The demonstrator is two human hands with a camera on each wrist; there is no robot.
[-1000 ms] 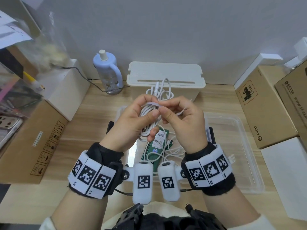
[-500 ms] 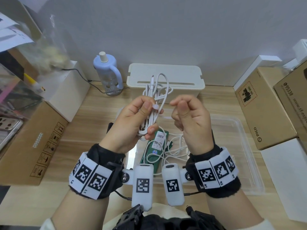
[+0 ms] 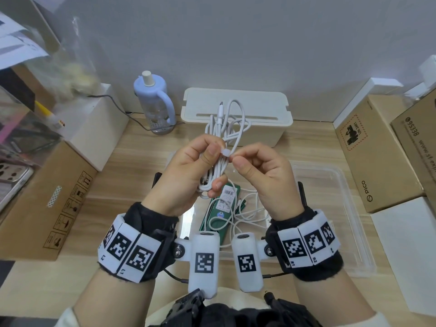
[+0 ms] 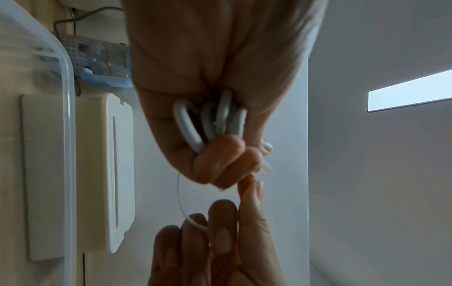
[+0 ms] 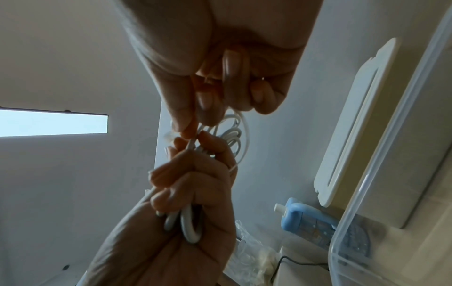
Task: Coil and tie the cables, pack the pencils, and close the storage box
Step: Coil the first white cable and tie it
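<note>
My left hand [image 3: 200, 166] grips a coiled white cable [image 3: 226, 128] upright above the clear storage box [image 3: 330, 185]; its loops [image 4: 210, 122] stick out below the fist in the left wrist view. A thin translucent tie [image 3: 226, 152] wraps the bundle at my left thumb. My right hand [image 3: 250, 166] pinches the tie's end between thumb and forefinger, right beside the left thumb. The same pinch on the tie [image 5: 192, 144] shows in the right wrist view. Inside the box lie a green pencil pack [image 3: 223, 208] and another loose white cable [image 3: 250, 215].
A white lidded cable box [image 3: 236, 114] stands behind my hands, a blue bottle [image 3: 153, 102] to its left. Cardboard boxes flank the wooden desk on the left [image 3: 47, 197] and right [image 3: 377, 156]. A white box with a grey cord [image 3: 99, 123] is at back left.
My right hand drew apart from the bundle half a second ago and has now come back to pinch the tie at the left thumb. The cable bundle has risen slightly.
</note>
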